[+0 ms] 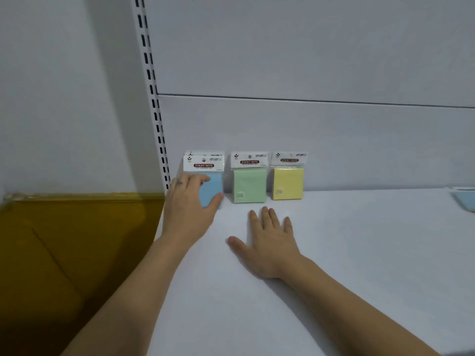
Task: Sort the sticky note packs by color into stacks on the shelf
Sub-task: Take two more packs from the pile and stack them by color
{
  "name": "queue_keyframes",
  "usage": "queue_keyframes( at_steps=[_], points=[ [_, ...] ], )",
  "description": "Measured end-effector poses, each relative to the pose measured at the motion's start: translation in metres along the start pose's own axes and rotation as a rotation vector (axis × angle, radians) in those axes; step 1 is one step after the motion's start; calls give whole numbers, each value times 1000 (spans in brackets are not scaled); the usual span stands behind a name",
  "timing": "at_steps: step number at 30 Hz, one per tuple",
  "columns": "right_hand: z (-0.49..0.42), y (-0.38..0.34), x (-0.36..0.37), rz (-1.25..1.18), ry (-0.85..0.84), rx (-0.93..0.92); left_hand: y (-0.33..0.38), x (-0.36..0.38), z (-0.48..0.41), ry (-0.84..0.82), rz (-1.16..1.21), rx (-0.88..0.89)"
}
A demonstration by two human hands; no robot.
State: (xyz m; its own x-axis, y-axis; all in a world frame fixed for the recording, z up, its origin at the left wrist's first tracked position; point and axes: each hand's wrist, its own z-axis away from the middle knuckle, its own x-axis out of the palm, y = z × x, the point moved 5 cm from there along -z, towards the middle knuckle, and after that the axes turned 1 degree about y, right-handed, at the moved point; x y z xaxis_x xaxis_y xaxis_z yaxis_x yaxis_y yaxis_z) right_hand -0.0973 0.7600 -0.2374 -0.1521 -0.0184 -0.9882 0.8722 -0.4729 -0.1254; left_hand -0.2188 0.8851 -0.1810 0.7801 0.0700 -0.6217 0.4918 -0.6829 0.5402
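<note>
Three sticky note stacks stand in a row against the back panel of the white shelf [334,253]. The blue pack [212,187] is at the left, with a second blue pack's white header showing behind it. The green pack [249,185] is in the middle and the yellow pack [288,183] at the right. My left hand [190,201] grips the front blue pack, fingers over its left part and thumb at its lower right edge. My right hand [270,240] lies flat and empty on the shelf, just in front of the green pack.
Another blue pack [465,199] lies at the far right edge of the shelf, cut off by the frame. A slotted white upright [156,116] runs along the shelf's left end. A yellow-brown surface [64,253] lies left of and below the shelf.
</note>
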Motion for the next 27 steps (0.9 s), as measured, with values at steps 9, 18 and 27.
queue_keyframes(
  at_steps=[9,18,27],
  points=[
    [28,94,-63,-45,193,78,87,41,21,-415,-224,337],
    [148,269,-135,-69,348,426,242,106,45,-552,-270,469],
    [286,416,-153,-105,390,665,407,159,99,-617,-208,642]
  ],
)
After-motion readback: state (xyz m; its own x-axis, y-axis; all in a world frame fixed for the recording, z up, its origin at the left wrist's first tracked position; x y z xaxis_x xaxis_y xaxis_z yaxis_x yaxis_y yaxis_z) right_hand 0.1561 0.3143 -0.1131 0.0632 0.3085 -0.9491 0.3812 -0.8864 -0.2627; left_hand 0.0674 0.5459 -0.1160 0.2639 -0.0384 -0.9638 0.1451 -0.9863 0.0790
